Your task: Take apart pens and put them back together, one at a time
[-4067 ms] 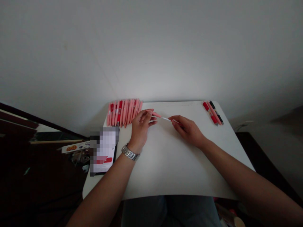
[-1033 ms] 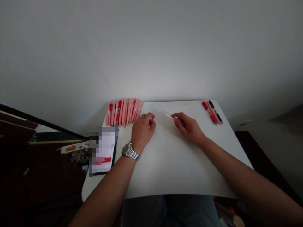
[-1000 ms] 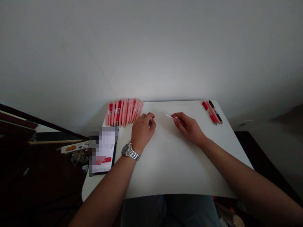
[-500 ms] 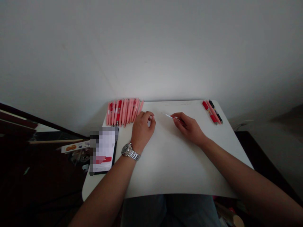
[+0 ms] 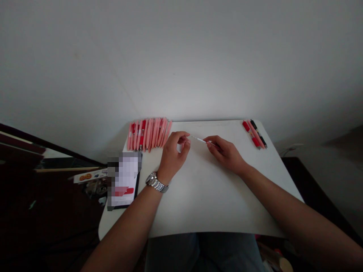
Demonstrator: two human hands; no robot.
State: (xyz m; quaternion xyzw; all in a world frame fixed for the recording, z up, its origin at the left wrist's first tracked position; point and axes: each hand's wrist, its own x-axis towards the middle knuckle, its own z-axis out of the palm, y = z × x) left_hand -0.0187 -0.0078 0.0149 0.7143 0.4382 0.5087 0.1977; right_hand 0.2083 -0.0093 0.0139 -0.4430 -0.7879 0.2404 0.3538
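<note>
My right hand (image 5: 225,153) pinches a thin white pen refill (image 5: 200,140) whose tip points left toward my left hand (image 5: 173,154). The left hand, with a metal watch (image 5: 155,183) on its wrist, has thumb and forefinger pinched together right at the refill's tip; what they hold is too small to make out. Both hands hover over the far middle of the white table (image 5: 204,196).
A row of several pink and red pens (image 5: 148,133) lies at the table's far left corner. Three pens, red, pink and black (image 5: 254,134), lie at the far right corner. A dark clipboard with a blurred paper (image 5: 124,180) sits on the left edge. A white wall stands behind.
The pink pen barrel my left hand held earlier is gone from it. In the last second the left hand has lifted and its pinched fingers have moved right to meet the refill's tip.
</note>
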